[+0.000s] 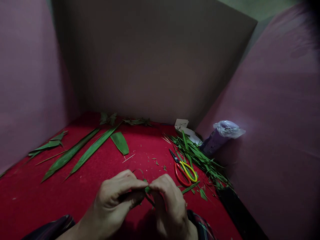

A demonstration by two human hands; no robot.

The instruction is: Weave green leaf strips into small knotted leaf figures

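Left hand: the left hand (115,196) pinches a leaf piece (147,189) between thumb and forefinger; the other fingers curl underneath, partly in shadow.
Right hand: the right hand (171,203) pinches the same piece from the right, its fingertips close against those of the left; its thumb is hard to make out.
Leaf piece: in the near middle, between the two hands; only a small green bit shows, the fingers cover the rest, and its shape cannot be told. A thin dark curl (139,170) arches just beyond the fingers; whether it joins the piece is unclear.
Sleeves: dark checked cloth at both wrists, cut off by the near edge.
Scissors: the scissors (185,173) lie right of the hands on the red surface (87,196), tip pointing far and left, one handle red, one yellow.
Strips: a tangled heap of green strips (202,158) on the right, beyond the scissors; single strips cannot be counted.
Leaves: two long leaves (71,156) slant across the left side, with a short broad leaf (120,143) right of them.
Far edge: dim leafy shapes (108,118), blurred in shadow.
Far right: a purple container (213,141) topped with clear plastic (228,129), and a card (181,123) with unreadable marks.
Near right: a black object (240,213), cut off below.
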